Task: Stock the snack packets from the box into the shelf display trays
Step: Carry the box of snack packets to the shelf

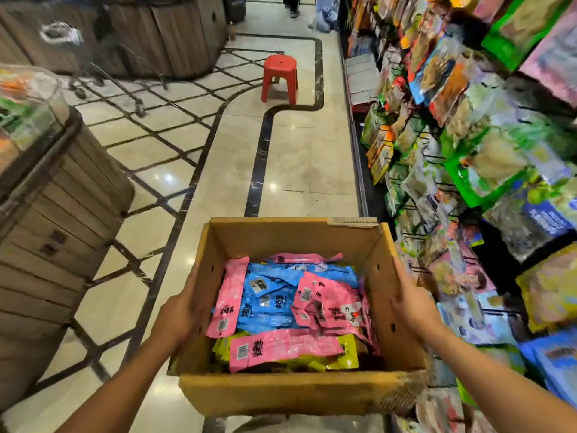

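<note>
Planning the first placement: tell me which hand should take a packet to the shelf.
Right, probably. The right hand presses the box wall nearest the shelf; the left hand presses the opposite wall, on the aisle side, and would have to cross over the snack packets.

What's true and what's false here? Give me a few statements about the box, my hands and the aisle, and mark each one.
1. The left hand and right hand press on opposite outer side walls of the cardboard box. True.
2. The box is empty. False: pink, blue and yellow snack packets lie loosely piled in it.
3. A red stool stands on the floor further down the aisle. True.
4. The snack shelves run along the person's left. False: they are on the right.
5. One hand is lifting out a pink packet. False: neither hand touches any packet.
</note>
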Available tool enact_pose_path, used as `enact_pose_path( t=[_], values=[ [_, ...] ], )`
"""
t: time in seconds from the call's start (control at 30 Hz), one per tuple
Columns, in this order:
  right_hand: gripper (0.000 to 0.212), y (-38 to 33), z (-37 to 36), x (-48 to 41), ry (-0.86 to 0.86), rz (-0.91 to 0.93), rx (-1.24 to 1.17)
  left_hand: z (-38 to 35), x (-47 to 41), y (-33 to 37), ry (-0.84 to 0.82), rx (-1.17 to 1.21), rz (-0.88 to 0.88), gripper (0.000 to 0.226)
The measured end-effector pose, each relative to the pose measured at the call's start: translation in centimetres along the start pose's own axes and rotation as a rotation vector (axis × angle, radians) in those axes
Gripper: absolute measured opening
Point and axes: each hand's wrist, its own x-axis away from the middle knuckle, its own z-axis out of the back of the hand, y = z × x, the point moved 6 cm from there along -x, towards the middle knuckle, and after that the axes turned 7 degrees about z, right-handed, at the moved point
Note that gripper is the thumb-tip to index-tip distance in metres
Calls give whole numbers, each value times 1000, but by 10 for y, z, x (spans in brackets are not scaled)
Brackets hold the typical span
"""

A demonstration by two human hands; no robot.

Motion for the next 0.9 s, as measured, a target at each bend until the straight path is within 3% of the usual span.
enact_pose_path(
  t=[0.4, 0.63, 0.9],
  values=[
    [101, -28, 71, -261, 24, -4, -7, 69, -240, 119, 43, 12, -43, 87],
    [101, -30, 107, -458, 7, 25, 22, 95, -394, 202, 89, 12, 31, 83],
    [102, -67, 175, -669, -17, 125, 77, 140, -561, 263, 161, -1, 65, 102]
  ],
)
